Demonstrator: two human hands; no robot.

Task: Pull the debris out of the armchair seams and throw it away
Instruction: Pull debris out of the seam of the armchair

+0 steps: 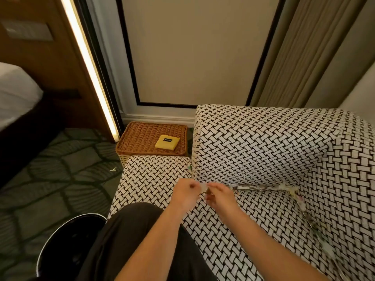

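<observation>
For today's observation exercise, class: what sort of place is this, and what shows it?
Probably a hotel room or bedroom: a bed with white bedding, a woven-pattern armchair, long curtains and patterned carpet.

Armchair [263, 142] matt woven-print cloth; basket [142, 136] rough wicker; bin [67, 246] glossy.

2 bare forearms [158, 236], plain black trousers [121, 240] on 1 leg

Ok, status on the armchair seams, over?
Left grip and right grip together at the seam, pinching a pale scrap, blurred. More debris lines back and right seams. Black bin lower left, beside the knee.
</observation>
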